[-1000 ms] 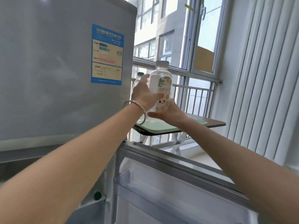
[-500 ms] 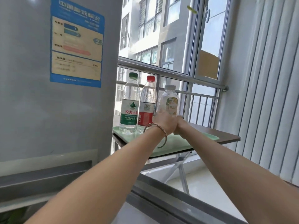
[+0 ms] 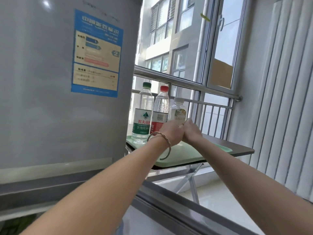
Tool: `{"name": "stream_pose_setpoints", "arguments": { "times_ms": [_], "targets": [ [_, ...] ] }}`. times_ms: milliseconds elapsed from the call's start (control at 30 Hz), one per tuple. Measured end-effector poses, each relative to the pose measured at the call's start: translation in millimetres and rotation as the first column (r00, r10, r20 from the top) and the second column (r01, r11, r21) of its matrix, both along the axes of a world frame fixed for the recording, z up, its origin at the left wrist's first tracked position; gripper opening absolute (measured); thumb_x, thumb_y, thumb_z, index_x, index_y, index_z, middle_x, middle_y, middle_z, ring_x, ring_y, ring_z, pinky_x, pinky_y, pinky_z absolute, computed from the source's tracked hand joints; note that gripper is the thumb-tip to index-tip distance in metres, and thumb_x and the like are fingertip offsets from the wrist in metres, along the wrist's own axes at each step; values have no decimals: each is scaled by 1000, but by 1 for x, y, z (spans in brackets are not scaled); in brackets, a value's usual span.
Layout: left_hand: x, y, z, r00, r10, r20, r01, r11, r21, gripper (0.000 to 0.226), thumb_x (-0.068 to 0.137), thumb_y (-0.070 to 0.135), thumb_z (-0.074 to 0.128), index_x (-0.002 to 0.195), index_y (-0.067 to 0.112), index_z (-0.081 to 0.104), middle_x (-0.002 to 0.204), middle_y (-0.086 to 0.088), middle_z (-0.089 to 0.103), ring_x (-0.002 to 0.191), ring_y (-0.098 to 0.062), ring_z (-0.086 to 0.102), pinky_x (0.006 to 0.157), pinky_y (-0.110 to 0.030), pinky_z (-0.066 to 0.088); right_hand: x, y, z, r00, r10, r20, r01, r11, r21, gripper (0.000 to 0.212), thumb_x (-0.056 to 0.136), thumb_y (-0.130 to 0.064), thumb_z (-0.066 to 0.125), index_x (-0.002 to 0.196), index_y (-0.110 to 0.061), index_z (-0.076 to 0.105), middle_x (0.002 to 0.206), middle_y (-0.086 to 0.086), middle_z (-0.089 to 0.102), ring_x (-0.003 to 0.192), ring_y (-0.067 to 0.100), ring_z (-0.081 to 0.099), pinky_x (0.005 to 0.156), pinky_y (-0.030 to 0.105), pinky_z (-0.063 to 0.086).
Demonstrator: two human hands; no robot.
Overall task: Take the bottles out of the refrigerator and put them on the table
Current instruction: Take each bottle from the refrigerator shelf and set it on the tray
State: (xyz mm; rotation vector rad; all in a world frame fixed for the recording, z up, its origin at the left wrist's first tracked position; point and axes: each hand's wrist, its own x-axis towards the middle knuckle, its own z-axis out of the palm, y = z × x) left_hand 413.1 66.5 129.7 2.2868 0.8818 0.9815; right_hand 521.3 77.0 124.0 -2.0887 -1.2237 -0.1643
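Three bottles stand in a row on a green tray (image 3: 183,155) on the small folding table (image 3: 240,149): a green-capped water bottle (image 3: 143,116), a red-capped water bottle (image 3: 160,107), and a shorter white-capped bottle (image 3: 178,111) with a yellow-green label. Both my hands wrap the lower part of the white-capped bottle, which stands upright on the tray. My left hand (image 3: 170,131), with a bangle on its wrist, is on the bottle's left side. My right hand (image 3: 191,132) is on its right side. The bottle's base is hidden behind my hands.
The grey refrigerator (image 3: 42,82), with a blue energy label, fills the left. Its open lower door (image 3: 186,209) juts out below my arms. Behind the table are a metal railing (image 3: 186,82) and the window. A ribbed white wall runs along the right.
The white-capped bottle was carried from in front of the refrigerator to the table and now stands beside the red-capped one. My hands have slid down to its base.
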Motion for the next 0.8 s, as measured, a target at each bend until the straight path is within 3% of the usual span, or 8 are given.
{"name": "stream_pose_setpoints", "arguments": {
  "times_ms": [67, 133, 267, 333, 533, 600, 667, 800],
  "targets": [
    [-19, -10, 5, 999, 42, -15, -41, 999, 31, 33, 100, 9, 38, 126, -1, 54, 125, -17, 60, 105, -28, 61, 83, -29, 48, -22, -16, 4, 995, 2, 97, -10, 997, 81, 27, 93, -17, 52, 117, -6, 54, 95, 9, 64, 86, 28, 63, 72, 36, 50],
    [-44, -22, 10, 995, 81, -54, -78, 995, 60, 30, 99, 6, 38, 121, 2, 58, 122, -15, 63, 95, -25, 61, 77, -26, 47, -56, -37, 8, 987, 78, 143, -86, 995, 50, 11, 93, -11, 52, 97, -6, 61, 86, 8, 63, 81, 26, 65, 70, 37, 53],
    [-108, -43, 14, 980, 153, -131, -153, 988, 12, 31, 96, 8, 43, 117, 0, 63, 116, -18, 67, 105, -31, 65, 86, -36, 53, -115, -67, 7, 958, 268, 104, -260, 962, -88, 19, 93, -13, 55, 94, 1, 69, 87, 17, 70, 88, 35, 70, 84, 48, 58],
    [-146, -47, 7, 964, 168, -208, -180, 983, -43, 30, 95, 11, 44, 111, -3, 65, 110, -21, 69, 95, -32, 68, 78, -36, 56, -148, -76, 1, 935, 346, 82, -333, 932, -141, 23, 90, -13, 58, 87, 6, 71, 85, 22, 72, 82, 35, 71, 82, 45, 59],
    [-256, -37, -45, 863, 117, -491, -260, 937, -232, 22, 92, 15, 46, 88, 4, 64, 89, -18, 66, 73, -30, 66, 67, -34, 52, -254, -68, -56, 854, 519, 34, -455, 778, -433, 33, 89, -27, 57, 58, -14, 59, 31, -5, 52, 49, 13, 59, 53, 22, 50],
    [-284, -25, -69, 812, 71, -579, -327, 878, -351, 22, 92, 17, 45, 85, 6, 62, 86, -12, 66, 65, -24, 66, 60, -31, 53, -282, -57, -83, 812, 584, 2, -511, 712, -481, 32, 87, -26, 58, 57, -16, 55, 31, -4, 51, 52, 20, 62, 58, 25, 53],
    [-311, -14, -96, 766, 58, -641, -399, 824, -403, 24, 91, 21, 45, 93, 6, 64, 95, -10, 70, 82, -27, 71, 66, -34, 56, -307, -45, -112, 784, 620, -8, -532, 666, -522, 29, 84, -29, 62, 59, -17, 54, 33, -4, 52, 51, 20, 61, 56, 25, 53],
    [-354, 10, -154, 738, 90, -669, -501, 736, -455, 22, 86, 20, 45, 84, 10, 65, 99, -10, 74, 87, -26, 72, 71, -37, 57, -351, -13, -169, 725, 681, -99, -597, 551, -582, 20, 85, -32, 64, 86, -12, 65, 69, 3, 65, 52, 19, 61, 50, 26, 52]
  ]
}}
